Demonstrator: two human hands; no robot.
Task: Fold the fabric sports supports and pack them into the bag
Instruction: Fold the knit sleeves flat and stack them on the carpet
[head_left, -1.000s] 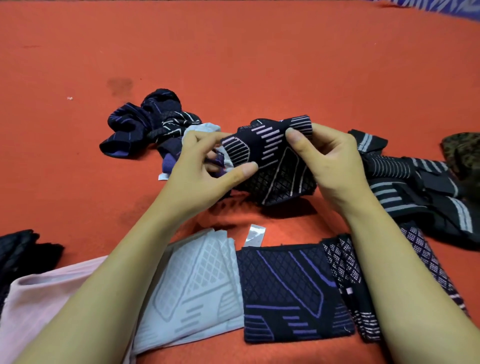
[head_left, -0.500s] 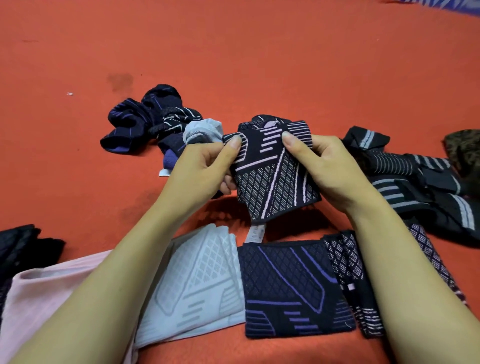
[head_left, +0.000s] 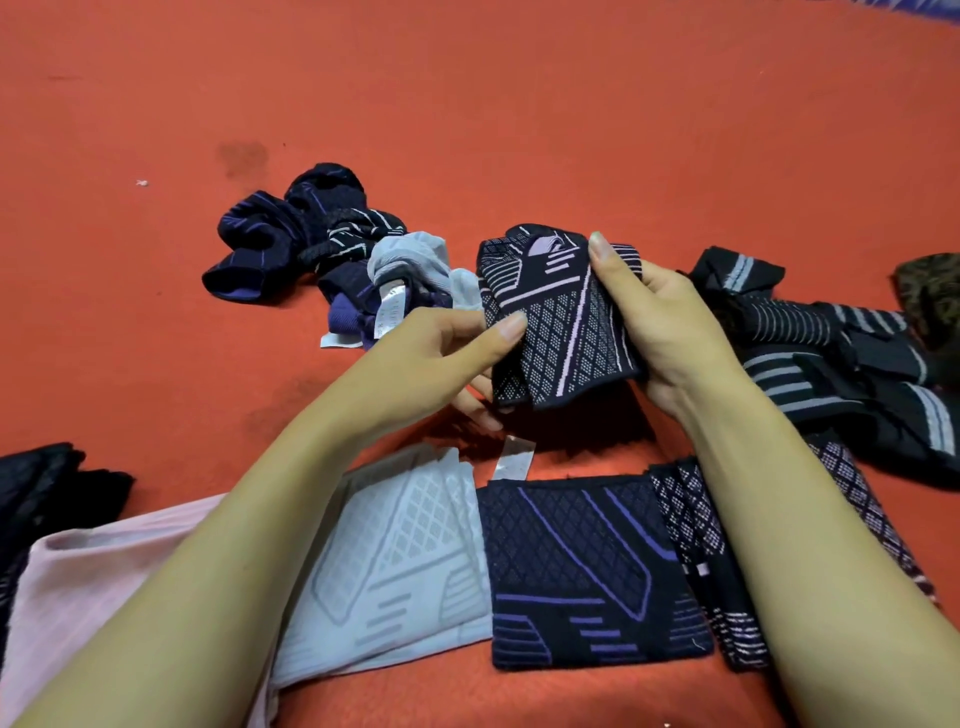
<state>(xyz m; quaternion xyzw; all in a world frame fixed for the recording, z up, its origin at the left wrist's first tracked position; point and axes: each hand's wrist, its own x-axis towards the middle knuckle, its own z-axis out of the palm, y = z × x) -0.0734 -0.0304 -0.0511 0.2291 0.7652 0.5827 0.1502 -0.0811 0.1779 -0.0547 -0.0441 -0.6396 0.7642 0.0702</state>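
Hands: left hand (head_left: 441, 358) and right hand (head_left: 660, 322) both pinch one dark support (head_left: 558, 322).
Done: three folded supports (head_left: 582, 566) lie near.
Left: crumpled piles (head_left: 311, 244); no bag visible.

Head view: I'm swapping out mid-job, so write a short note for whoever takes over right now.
Left hand and right hand both grip the black-and-pink support, lifted above the orange surface.
Done: white support, black-and-purple support and a pink-patterned support lie folded flat in a near row.
Left: the dark unfolded heap, the striped pile, then packing. No bag is in view.
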